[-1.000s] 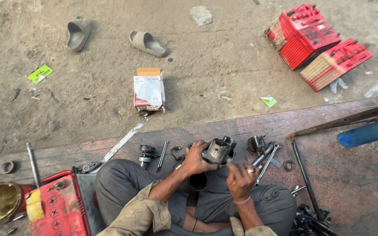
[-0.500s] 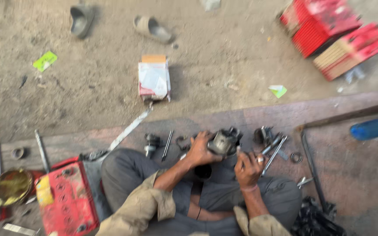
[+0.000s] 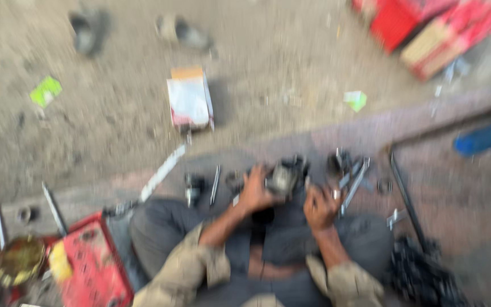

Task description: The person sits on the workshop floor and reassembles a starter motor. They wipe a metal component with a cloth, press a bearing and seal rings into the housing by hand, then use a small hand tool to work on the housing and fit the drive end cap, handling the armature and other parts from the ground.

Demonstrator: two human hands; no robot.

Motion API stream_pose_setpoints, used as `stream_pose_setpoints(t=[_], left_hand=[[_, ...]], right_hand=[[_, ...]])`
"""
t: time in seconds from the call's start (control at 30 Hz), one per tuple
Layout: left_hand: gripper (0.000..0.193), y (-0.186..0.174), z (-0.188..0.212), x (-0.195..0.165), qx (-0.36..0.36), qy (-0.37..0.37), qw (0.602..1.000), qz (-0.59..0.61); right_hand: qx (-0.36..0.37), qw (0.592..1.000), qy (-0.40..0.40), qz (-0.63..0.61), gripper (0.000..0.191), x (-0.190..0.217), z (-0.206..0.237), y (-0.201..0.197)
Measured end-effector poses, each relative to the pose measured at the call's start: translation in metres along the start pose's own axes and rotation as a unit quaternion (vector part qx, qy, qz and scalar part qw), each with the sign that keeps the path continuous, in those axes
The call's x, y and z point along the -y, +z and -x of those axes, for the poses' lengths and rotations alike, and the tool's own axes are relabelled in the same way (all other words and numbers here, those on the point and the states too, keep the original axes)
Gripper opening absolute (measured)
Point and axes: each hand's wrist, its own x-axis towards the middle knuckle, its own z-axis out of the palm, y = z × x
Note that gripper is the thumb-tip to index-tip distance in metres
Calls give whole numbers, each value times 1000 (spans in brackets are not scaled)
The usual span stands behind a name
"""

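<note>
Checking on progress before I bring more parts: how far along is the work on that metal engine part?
Blurred view. Done: loose bolts and small parts already lie spread on the ground. In hand: the left hand grips the dark metal part; the right hand sits beside it. Left: the white box sits apart; the red tool case waits nearby.

This is a roadside, open-air repair spot for machine parts, worked from the ground. The person sits on a worn mat, gripping a dark metal engine part (image 3: 285, 177); loose bolts and rods (image 3: 352, 181) lie just beyond that grip. A red tool tray (image 3: 95, 267) sits to its left, red parts boxes (image 3: 427, 28) far ahead on bare dirt (image 3: 279, 68), sandals (image 3: 183, 31) beyond.
</note>
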Motion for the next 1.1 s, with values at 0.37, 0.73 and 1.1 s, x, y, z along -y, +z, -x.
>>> stream_pose_setpoints(t=[0.37, 0.73, 1.1], left_hand=[[88, -11, -4, -9, 33, -38, 998, 45], [95, -8, -3, -7, 28, -33, 998, 55], [90, -10, -3, -10, 46, -48, 997, 40]], right_hand=[[11, 999, -45, 3, 19, 10, -3, -6], [-13, 999, 20, 41, 14, 11, -5, -10], [-20, 995, 2, -95, 15, 10, -15, -16]])
